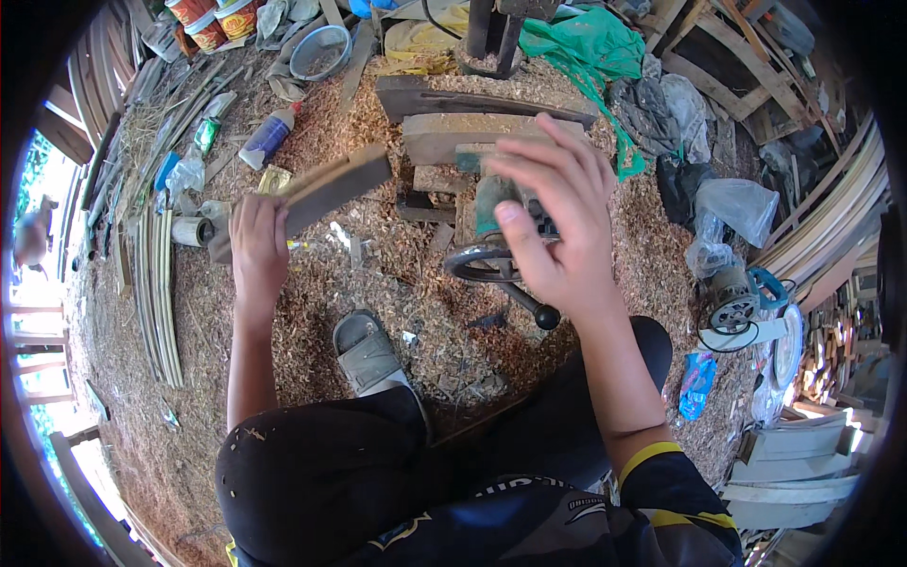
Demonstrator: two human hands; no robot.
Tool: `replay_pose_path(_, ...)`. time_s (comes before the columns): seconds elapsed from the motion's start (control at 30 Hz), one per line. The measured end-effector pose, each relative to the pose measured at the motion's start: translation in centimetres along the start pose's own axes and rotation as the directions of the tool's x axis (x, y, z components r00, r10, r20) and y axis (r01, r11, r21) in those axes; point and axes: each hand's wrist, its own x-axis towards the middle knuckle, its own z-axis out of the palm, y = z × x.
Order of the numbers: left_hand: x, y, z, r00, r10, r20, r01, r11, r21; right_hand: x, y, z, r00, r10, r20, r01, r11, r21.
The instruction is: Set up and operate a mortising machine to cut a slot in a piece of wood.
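My left hand (258, 248) is closed around a long wooden block (338, 194) with a dark side face and a lighter top, held above the shavings. My right hand (562, 222) is raised with its fingers spread and nothing in it. Below and beside it is a green metal vise (488, 203), partly hidden by the hand, with a dark handwheel (465, 265) and a lever ending in a black knob (546, 317). Just beyond the vise lies a thick wooden piece (444, 139), with a longer dark beam (472, 99) behind it.
Wood shavings (312, 293) cover the ground. A purple-and-white bottle (269, 139) and a metal basin (321, 53) lie at the far left. To the right are a teal power tool (767, 288), plastic bags (737, 213) and stacked curved boards (831, 213). Thin wooden strips (156, 293) lie left.
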Motion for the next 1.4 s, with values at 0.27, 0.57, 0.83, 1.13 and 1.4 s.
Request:
replay_pose_path(0.27,-8.4,1.6,0.2,0.985,-0.041,0.169,0.051,0.997,-0.052,-1.8,-7.2,1.0,0.985,-0.104,0.137,0.082,0.984,0.161)
replay_pose_path(0.57,-11.1,5.1,-0.2,0.982,0.001,0.190,0.024,0.992,-0.126,-8.8,-8.9,8.5,0.877,-0.083,0.474,-0.212,0.817,0.536)
replay_pose_path(0.83,-13.7,7.2,2.0,0.981,0.079,0.178,-0.042,0.979,-0.200,-14.2,-8.7,11.5,0.855,0.130,0.502,-0.218,0.968,0.120)
replay_pose_path(1.13,-14.4,6.9,1.9,0.997,-0.045,0.068,0.059,0.976,-0.211,-15.3,-6.3,14.2,0.848,0.262,0.461,-0.236,0.965,-0.115)
replay_pose_path(1.4,-14.0,5.4,1.6,0.959,0.009,0.282,0.038,0.986,-0.161,-15.4,-5.4,15.0,0.867,0.242,0.435,-0.223,0.970,-0.097)
